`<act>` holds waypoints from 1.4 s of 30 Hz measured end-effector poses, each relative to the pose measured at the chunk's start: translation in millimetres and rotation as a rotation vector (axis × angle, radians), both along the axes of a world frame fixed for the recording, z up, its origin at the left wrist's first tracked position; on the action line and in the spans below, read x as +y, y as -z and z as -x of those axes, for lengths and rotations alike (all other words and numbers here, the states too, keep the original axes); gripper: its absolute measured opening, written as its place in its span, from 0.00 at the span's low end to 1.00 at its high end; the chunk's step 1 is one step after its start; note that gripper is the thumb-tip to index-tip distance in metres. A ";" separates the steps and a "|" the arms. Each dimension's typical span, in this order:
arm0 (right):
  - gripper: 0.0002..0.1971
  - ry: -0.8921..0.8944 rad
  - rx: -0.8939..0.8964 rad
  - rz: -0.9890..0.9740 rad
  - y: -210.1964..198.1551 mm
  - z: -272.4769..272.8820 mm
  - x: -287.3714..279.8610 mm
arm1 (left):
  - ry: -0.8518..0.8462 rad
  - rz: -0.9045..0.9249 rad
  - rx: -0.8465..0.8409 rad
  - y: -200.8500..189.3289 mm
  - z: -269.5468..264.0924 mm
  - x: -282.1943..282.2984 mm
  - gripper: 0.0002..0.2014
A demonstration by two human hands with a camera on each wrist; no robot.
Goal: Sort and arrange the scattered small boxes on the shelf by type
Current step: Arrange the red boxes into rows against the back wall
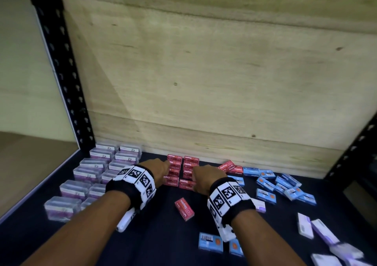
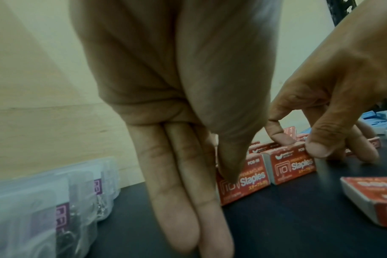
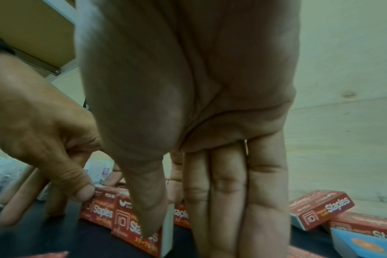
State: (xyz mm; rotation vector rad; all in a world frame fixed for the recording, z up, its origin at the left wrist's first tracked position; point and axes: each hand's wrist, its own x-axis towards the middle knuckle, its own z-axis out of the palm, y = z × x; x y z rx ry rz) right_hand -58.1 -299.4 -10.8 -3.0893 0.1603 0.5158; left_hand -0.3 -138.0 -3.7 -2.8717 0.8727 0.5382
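closest to the person, a loose red staples box [image 1: 184, 208] lies on the dark shelf [image 1: 155, 241], just short of both wrists. past it the left hand [image 1: 160, 168] pinches the near left box of the red stack [image 1: 182, 171], while the right hand [image 1: 206, 179] pinches the near right box (thumb in front, finger on top). these look small, stiff and dense, so taking them by the long sides seems safest. blue boxes [image 1: 285, 186] sit right of the grip, clear cases [image 1: 95, 174] left.
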 end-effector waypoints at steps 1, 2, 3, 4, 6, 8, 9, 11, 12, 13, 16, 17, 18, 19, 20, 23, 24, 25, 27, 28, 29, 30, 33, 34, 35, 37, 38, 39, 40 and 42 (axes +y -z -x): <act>0.19 -0.003 -0.001 0.005 -0.4 0.0 1.1 | 0.008 0.000 -0.003 0.5 -0.5 -0.3 0.19; 0.19 -0.006 -0.001 0.012 -0.5 0.0 2.1 | 0.012 -0.001 -0.009 1.6 -1.4 -0.5 0.19; 0.19 -0.013 -0.001 0.017 -0.4 0.0 3.2 | 0.013 -0.004 -0.011 3.4 -2.3 -0.3 0.19; 0.19 -0.019 -0.005 0.018 -0.4 -0.3 3.6 | 0.013 -0.003 -0.007 4.3 -3.2 -0.1 0.19; 0.19 -0.027 -0.008 0.018 0.2 -0.4 3.9 | 0.012 -0.004 0.009 5.1 -4.5 0.0 0.18; 0.18 -0.029 -0.007 0.022 0.7 -0.4 3.7 | 0.014 0.005 0.011 4.5 -5.2 -0.4 0.18; 0.18 -0.028 -0.009 0.023 1.1 -0.8 4.0 | 0.012 0.006 0.011 4.3 -5.2 -0.4 0.18; 0.19 -0.019 -0.010 0.017 1.9 -1.3 3.9 | 0.003 -0.002 0.013 4.7 -4.4 -1.1 0.17; 0.19 -0.011 -0.008 0.012 2.0 -1.4 3.5 | 0.001 -0.010 0.006 5.0 -4.0 -1.2 0.16; 0.19 -0.004 -0.006 0.008 1.8 -1.4 3.2 | -0.003 -0.016 -0.002 4.9 -3.4 -1.1 0.16; 0.20 0.012 -0.015 0.001 2.7 -1.7 -0.7 | -0.012 -0.010 -0.003 3.2 -2.5 0.3 0.17; 0.20 0.020 -0.015 0.000 2.7 -1.4 -1.8 | -0.020 -0.005 0.003 2.7 -2.2 0.9 0.17; 0.20 0.028 -0.016 0.001 3.0 -1.0 -3.2 | -0.029 0.002 0.006 2.8 -2.0 1.7 0.17; 0.20 0.033 -0.017 0.002 3.3 -0.7 -3.8 | -0.035 0.009 0.002 3.4 -1.7 2.3 0.18; 0.20 0.033 -0.020 0.003 3.7 -0.7 -4.2 | -0.040 0.011 -0.007 4.1 -1.4 2.8 0.18; 0.20 0.029 -0.023 0.006 4.3 -0.3 -3.3 | -0.053 0.001 -0.037 7.0 0.1 1.9 0.21; 0.20 0.028 -0.022 0.010 4.5 -0.3 -2.7 | -0.056 0.001 -0.042 7.2 0.8 1.4 0.21; 0.20 0.027 -0.020 0.012 3.9 -0.4 -2.2 | -0.057 0.001 -0.046 6.9 1.0 0.7 0.21; 0.20 0.029 -0.014 0.008 4.2 -0.7 -2.3 | -0.057 0.003 -0.046 7.2 1.0 0.3 0.21; 0.21 0.031 -0.013 0.002 3.8 -0.2 -2.5 | -0.058 0.006 -0.045 7.2 0.8 0.3 0.21; 0.22 0.034 -0.010 -0.006 2.7 1.1 -2.3 | -0.060 0.010 -0.041 7.1 1.2 0.6 0.21; 0.24 0.039 -0.010 -0.016 1.8 1.9 -2.6 | -0.062 0.016 -0.037 6.5 1.7 0.9 0.21; 0.29 0.052 -0.001 -0.065 -2.5 5.5 -3.8 | -0.056 0.039 -0.022 3.6 4.4 3.4 0.21; 0.30 0.053 0.006 -0.088 -3.7 7.1 -4.9 | -0.051 0.038 -0.019 2.5 5.8 5.4 0.21; 0.30 0.054 0.016 -0.122 -6.1 9.7 -6.4 | -0.046 0.036 -0.020 0.8 7.2 8.3 0.21; 0.28 0.046 0.042 -0.207 -11.9 16.1 -12.3 | -0.054 0.038 -0.024 -1.6 8.5 15.0 0.22; 0.24 0.042 0.055 -0.256 -14.7 19.8 -16.8 | -0.065 0.036 -0.032 -4.1 9.5 19.3 0.22; 0.20 0.057 0.081 -0.325 -16.6 23.7 -22.3 | -0.077 0.027 -0.044 -6.6 10.2 23.3 0.22; 0.17 0.082 0.112 -0.403 -18.8 27.4 -28.0 | -0.088 0.015 -0.063 -10.7 11.3 27.0 0.21; 0.13 0.130 0.128 -0.508 -21.4 31.9 -41.9 | -0.091 0.008 -0.109 -18.1 13.3 31.6 0.18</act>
